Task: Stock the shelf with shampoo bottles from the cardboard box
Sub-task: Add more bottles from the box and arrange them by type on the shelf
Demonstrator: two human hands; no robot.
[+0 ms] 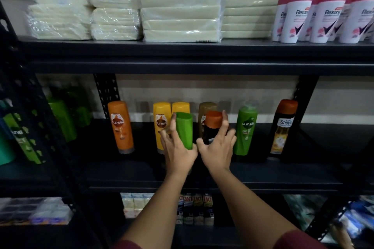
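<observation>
Hands (199, 152) apparently gripping shelf (202, 176) bottles (184, 130)

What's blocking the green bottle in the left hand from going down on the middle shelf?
Nothing visible. The left hand holds the green bottle over bare middle shelf, in front of the yellow bottles.

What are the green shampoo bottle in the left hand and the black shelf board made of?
Green shampoo bottle: looks like opaque moulded plastic, smooth with a soft sheen.
Black shelf board: probably painted metal, matte dark finish; the perforated upright suggests steel racking, though the dim light leaves it open.
</observation>
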